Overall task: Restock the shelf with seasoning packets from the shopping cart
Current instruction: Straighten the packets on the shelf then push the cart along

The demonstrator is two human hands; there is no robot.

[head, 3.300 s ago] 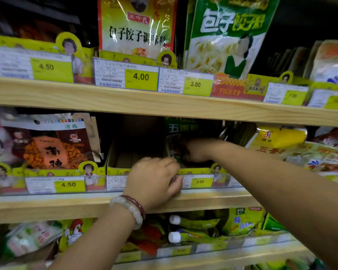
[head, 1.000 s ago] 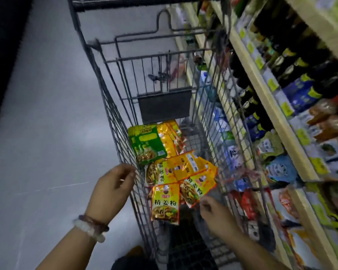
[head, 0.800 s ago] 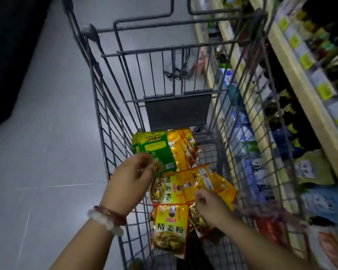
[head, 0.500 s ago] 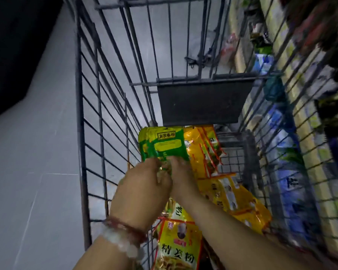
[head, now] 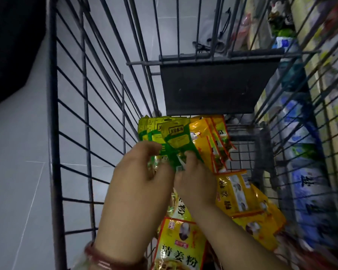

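Deep in the wire shopping cart (head: 70,117) lies a small fanned stack of green seasoning packets (head: 170,137). My left hand (head: 141,184) grips the stack's lower left edge. My right hand (head: 195,182) pinches the lower edge of the front green packet. Yellow seasoning packets (head: 236,193) lie spread around and under both hands, some upright behind the green ones at the cart's far end, one with red trim (head: 181,244) nearest me. The shelf with its packets runs along the right, seen through the cart's bars.
A dark flap panel (head: 213,88) hangs at the cart's far end above the packets. Shelves (head: 324,78) with blue and white bags stand close on the right, behind the cart wall. Grey tiled floor (head: 18,172) lies to the left.
I turned from the shelf to the cart. Both hands came down into it and closed on the green packets, which are now fanned and lifted a little.
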